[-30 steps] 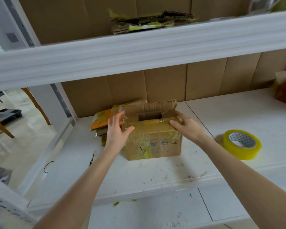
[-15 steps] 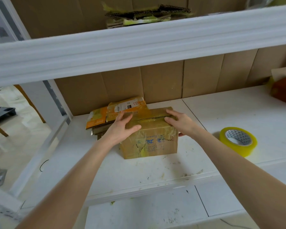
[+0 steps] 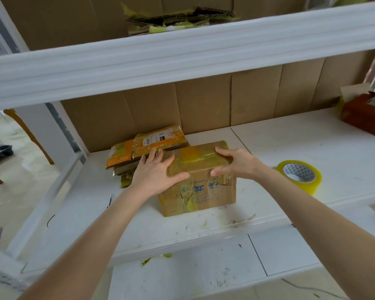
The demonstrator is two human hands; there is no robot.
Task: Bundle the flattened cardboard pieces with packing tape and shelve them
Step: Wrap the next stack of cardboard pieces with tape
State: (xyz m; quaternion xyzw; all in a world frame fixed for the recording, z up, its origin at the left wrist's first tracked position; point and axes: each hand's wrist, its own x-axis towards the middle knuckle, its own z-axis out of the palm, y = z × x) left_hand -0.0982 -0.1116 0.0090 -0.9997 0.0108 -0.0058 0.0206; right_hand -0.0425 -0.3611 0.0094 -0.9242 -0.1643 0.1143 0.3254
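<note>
- Centre of the shelf (image 3: 301,144): the cardboard box (image 3: 200,191) stands upright, top flaps down, a yellowish tape strip across the lid and blue writing on its front face.
- The left hand (image 3: 154,172) lies flat on the box's left top — fingers straight and slightly spread, reaching past the far edge, thumb stretched along the front top edge.
- The right hand (image 3: 236,163) has the right top corner: fingers curved over the lid, thumb pressed on the front face, so the corner is clasped between them.
- Just behind and left of the box lie the flattened cardboard pieces (image 3: 147,146), a low stack with orange-and-yellow labelled sheets on top, the left fingertips right at its edge.
- To the right, clear of the box, the packing tape roll (image 3: 312,187) lies flat on the shelf, yellow with a patterned core.
- Far right, a red-brown box (image 3: 364,115) sits against the cardboard back panel (image 3: 204,105).
- Up top, above the white beam (image 3: 182,57), a taped bundle (image 3: 178,20) of dark and brown card lies on the upper shelf.
- Off to the left, a wooden chair leg (image 3: 28,135) on the floor.
</note>
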